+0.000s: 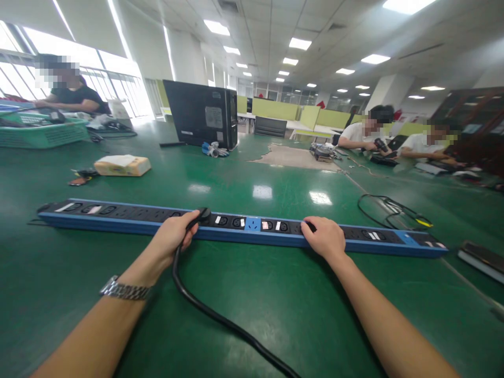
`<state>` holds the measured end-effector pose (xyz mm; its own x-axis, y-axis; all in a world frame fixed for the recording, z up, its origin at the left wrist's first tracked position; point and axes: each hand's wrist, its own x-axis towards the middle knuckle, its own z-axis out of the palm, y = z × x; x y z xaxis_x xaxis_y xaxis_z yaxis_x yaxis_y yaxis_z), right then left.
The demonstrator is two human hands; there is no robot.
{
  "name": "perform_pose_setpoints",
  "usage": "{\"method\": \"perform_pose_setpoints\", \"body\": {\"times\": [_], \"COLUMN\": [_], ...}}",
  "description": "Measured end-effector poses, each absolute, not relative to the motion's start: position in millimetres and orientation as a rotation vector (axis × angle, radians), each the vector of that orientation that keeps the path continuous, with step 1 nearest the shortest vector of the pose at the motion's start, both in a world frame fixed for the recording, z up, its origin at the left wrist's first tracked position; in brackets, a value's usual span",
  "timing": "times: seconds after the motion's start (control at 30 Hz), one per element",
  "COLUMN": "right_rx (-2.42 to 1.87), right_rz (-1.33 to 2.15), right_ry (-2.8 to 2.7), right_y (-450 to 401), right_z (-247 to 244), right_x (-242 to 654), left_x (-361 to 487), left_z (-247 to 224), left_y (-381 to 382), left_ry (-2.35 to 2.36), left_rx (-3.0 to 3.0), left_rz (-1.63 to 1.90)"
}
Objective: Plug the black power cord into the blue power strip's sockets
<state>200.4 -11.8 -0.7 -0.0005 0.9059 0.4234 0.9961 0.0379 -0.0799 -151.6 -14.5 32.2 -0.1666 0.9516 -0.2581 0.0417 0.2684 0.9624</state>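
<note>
A long blue-and-black power strip (252, 237) lies across the green table in front of me, its top lined with black sockets and a few blue ones. My left hand (172, 233) is closed round the end of a thick black power cord (214, 314) at the strip, left of its middle. A round black part (203, 214) shows at those fingertips; whether it is the cord's plug or a fitting on the strip, I cannot tell. Right of the middle, my right hand (325, 236) grips the strip, fingers wrapped over its far side and mostly hidden. The cord runs down toward me.
Beyond the strip are a tissue pack (123, 165), a black computer case (200, 113), gloves (214, 149) and a green basket (47, 134). A coiled cable (388, 207) and a dark flat object (482, 260) lie right. Several people work around the table.
</note>
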Motion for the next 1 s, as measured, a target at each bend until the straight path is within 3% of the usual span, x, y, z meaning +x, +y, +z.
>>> {"method": "perform_pose_setpoints", "body": {"times": [0.4,1.0], "right_rx": [-1.942,-1.939], "right_rz": [-0.283,-0.264], "right_ry": [-1.983,-2.006], "right_y": [-11.5,-13.7], "right_z": [0.8,3.0], "right_x": [200.8,200.2], "left_x": [-162.3,-161.8], "left_z": [31.9,25.7], "left_y": [-13.5,-7.5], "left_ry": [1.832,1.63], "left_rx": [1.395,1.215], "left_rz": [1.008,0.979]}}
